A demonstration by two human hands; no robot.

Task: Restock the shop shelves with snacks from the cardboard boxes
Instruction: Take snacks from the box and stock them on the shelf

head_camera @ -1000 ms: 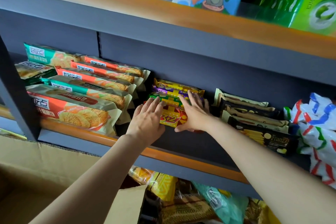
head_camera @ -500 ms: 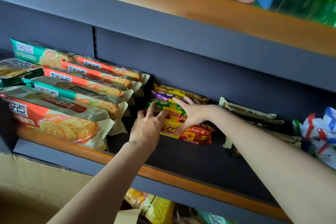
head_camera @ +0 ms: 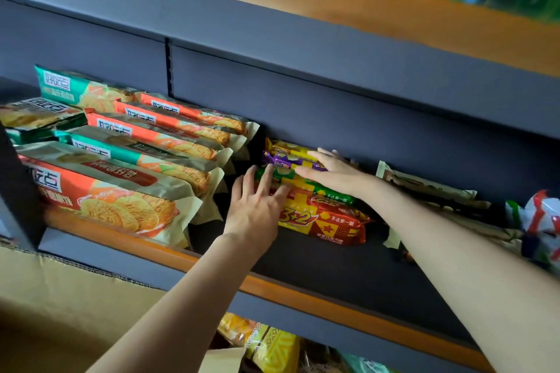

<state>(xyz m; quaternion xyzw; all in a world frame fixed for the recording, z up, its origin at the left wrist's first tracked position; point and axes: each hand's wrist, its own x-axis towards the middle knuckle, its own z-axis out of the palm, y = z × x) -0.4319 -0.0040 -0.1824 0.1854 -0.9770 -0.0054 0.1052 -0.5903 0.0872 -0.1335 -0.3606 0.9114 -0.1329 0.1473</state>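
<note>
From my remote seat I saw the stack of snack packs (head_camera: 321, 209) in the middle of the frame, lying flat on the dark shelf (head_camera: 333, 269), between the long biscuit packs (head_camera: 127, 191) at the left and the beige packs (head_camera: 430, 188) at the right. The left hand (head_camera: 257, 209) lay with straight fingers against the left end of the stack, and the right hand (head_camera: 336, 171) rested flat on the upper packs; both were spread and grasped nothing. I judged that these packs were light and that their glossy wrappers were slippery, so the pile could slide apart easily. The biscuits inside were probably fragile, so I would hold the pile at its two short ends and press only gently. The shelf surface looked smooth, with an orange edge (head_camera: 303, 289) at the front. An upper shelf (head_camera: 363, 0) crossed the top of the frame, a cardboard box (head_camera: 60, 312) filled the lower left, and more packets (head_camera: 272, 345) showed at the bottom centre. At the far right edge was a white wrapper (head_camera: 542, 221).
</note>
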